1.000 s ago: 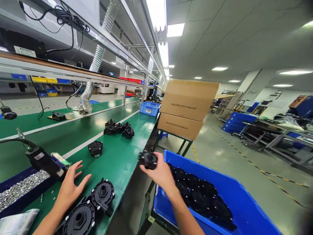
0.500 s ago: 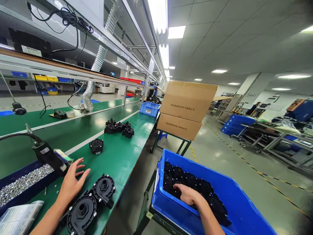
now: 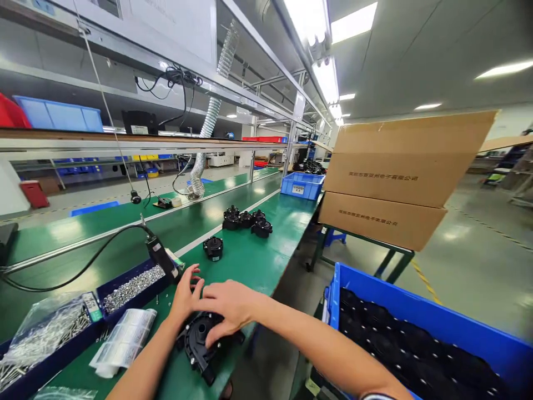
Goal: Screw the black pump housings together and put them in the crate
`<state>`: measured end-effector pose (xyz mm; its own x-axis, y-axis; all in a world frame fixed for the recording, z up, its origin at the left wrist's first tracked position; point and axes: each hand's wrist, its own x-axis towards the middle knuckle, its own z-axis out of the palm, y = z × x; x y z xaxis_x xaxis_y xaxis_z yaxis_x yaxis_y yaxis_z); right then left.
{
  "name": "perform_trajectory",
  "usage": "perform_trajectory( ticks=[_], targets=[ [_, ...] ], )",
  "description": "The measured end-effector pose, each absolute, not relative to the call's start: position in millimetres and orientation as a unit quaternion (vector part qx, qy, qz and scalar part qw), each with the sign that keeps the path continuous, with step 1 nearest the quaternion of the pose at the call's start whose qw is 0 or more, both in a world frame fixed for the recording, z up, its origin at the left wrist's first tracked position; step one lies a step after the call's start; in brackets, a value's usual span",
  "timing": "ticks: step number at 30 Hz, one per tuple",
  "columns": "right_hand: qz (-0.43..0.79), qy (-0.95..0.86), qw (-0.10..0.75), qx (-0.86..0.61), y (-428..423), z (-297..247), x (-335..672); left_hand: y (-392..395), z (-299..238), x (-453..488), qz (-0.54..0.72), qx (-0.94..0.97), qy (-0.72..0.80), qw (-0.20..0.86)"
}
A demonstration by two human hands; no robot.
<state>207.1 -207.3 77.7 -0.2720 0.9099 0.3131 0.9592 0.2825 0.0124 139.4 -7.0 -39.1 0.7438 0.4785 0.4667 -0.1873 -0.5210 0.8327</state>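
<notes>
My right hand [image 3: 229, 308] reaches across to the green bench and lies on a black round pump housing [image 3: 199, 343], its fingers curled down over the top. My left hand [image 3: 186, 293] sits just behind it, fingers apart, at the far edge of the same housing and partly hidden by the right hand. The housing lies near the bench's front edge. A blue bin [image 3: 420, 313] full of black housings stands low on my right.
An electric screwdriver [image 3: 160, 257] on a cable rests on a dark tray of screws [image 3: 132, 285]. Plastic bags [image 3: 124, 340] lie at the left. More black housings [image 3: 213, 247] [image 3: 245, 219] sit farther along the bench. Cardboard boxes [image 3: 387, 183] and a blue crate [image 3: 302, 185] stand beyond.
My right hand left the blue bin and swung left onto the housing on the bench. The view turned left and down; my left hand stayed by the housing.
</notes>
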Motion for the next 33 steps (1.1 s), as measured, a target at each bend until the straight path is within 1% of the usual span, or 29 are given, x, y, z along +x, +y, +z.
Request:
perform_trajectory(
  ticks=[3,6,8,11,13,16,19,23,28,33],
  targets=[
    [-0.132,-0.839,0.033,-0.527,-185,69,210,-7,-41,140,0.348,0.801,0.09,0.479],
    [-0.16,-0.851,-0.034,-0.499,-178,66,206,-7,-42,140,0.347,0.802,0.088,0.478],
    [-0.155,-0.854,-0.062,-0.493,-177,69,198,-7,-42,140,0.352,0.799,0.091,0.479],
    [-0.125,-0.848,-0.082,-0.509,-188,81,191,-4,-41,140,0.355,0.798,0.106,0.475],
    [-0.098,-0.821,-0.071,-0.558,-208,95,193,-3,-39,139,0.35,0.797,0.113,0.479],
    [-0.063,-0.719,-0.022,-0.692,-265,121,209,-3,-37,137,0.34,0.797,0.117,0.485],
    [-0.052,-0.592,-0.003,-0.805,-344,146,229,2,-40,137,0.327,0.804,0.128,0.48],
    [-0.03,-0.428,-0.001,-0.903,-455,162,249,12,-50,141,0.311,0.802,0.135,0.492],
    [0.049,-0.308,0.009,-0.95,-559,140,270,9,-48,140,0.308,0.801,0.158,0.488],
    [0.173,-0.272,0.033,-0.946,-615,103,291,0,-34,136,0.307,0.793,0.184,0.493]
  ],
)
